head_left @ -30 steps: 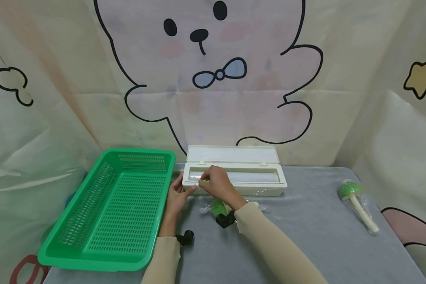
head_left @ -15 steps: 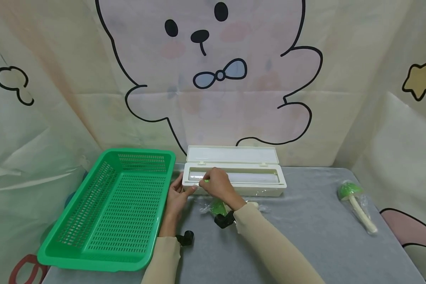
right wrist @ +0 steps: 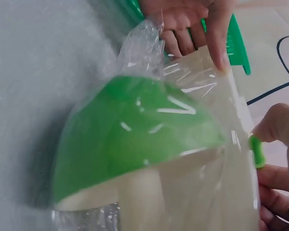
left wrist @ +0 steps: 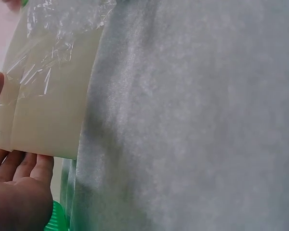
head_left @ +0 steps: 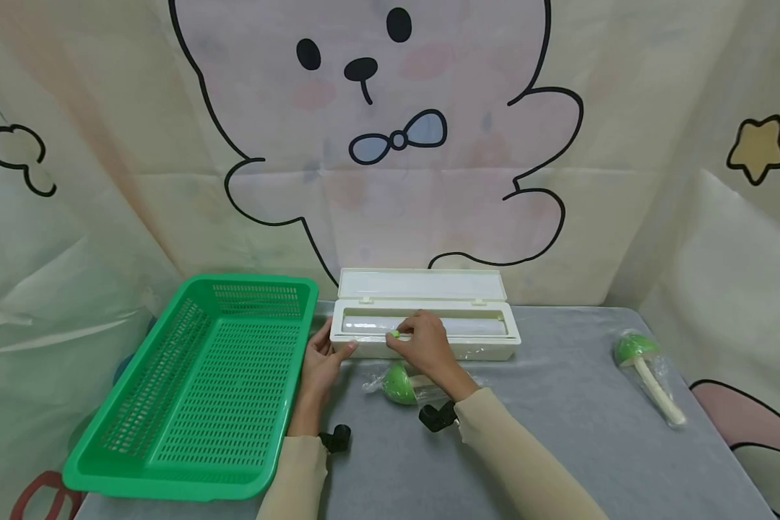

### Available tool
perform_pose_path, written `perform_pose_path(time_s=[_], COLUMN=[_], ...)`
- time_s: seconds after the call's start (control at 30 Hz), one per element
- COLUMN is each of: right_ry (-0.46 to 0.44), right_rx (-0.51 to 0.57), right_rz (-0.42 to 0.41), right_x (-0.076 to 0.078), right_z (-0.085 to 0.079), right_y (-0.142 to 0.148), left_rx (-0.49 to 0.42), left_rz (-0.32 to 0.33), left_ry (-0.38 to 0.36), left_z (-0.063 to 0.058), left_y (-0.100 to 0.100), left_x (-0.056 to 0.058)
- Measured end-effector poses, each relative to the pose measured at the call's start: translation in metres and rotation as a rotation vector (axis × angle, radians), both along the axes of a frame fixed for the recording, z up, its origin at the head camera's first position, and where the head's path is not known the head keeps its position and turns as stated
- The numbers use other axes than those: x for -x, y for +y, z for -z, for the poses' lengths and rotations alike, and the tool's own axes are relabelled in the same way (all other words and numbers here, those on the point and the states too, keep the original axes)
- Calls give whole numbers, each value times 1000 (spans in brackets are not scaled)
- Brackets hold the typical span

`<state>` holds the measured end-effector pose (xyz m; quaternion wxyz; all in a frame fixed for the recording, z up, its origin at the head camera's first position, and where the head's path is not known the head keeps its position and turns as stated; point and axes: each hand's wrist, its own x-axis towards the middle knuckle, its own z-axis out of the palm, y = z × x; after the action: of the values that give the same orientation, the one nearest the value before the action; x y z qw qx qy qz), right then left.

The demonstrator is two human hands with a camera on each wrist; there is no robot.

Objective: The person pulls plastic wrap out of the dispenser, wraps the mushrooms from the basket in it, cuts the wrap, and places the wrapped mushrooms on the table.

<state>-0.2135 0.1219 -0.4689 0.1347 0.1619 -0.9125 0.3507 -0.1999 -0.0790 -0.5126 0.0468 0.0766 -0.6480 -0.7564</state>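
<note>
A white cling film dispenser (head_left: 494, 350) stands at the back of the table with its lid (head_left: 422, 284) raised and a film roll (head_left: 474, 326) inside. My left hand (head_left: 320, 370) holds its left end, thumb on the front top edge and fingers against the end wall. Between thumb and fingers, my right hand (head_left: 430, 350) pinches a small green slide cutter (right wrist: 256, 152) on the front rail. Clear film hangs down the dispenser's front. Just before it lies a green-capped mushroom (right wrist: 135, 134) in clear film, its stem partly hidden by my right wrist in the head view.
To the left stands a green perforated basket (head_left: 193, 485), close beside my left hand. A second film-wrapped mushroom (head_left: 650, 375) lies near the table's right edge. A printed cloth (head_left: 390, 209) hangs right behind the dispenser.
My right hand has slid a little to the right along the dispenser's front rail with the green slide cutter, uncovering more of the nearer mushroom. The left hand keeps its place.
</note>
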Motion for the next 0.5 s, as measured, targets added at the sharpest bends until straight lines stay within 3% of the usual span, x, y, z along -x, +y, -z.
perform_pose_path(time_s=[0.33, 0.5], right_ry=[-93, -87], right_rx=[2, 11], right_rz=[-12, -43], right_x=[2, 4], right_z=[-7, -8], right_y=[3, 6], left_rx=[10, 14], left_rz=[5, 0], left_ry=[-15, -22], left_z=[-1, -3], left_y=[0, -1], left_x=[-1, -1])
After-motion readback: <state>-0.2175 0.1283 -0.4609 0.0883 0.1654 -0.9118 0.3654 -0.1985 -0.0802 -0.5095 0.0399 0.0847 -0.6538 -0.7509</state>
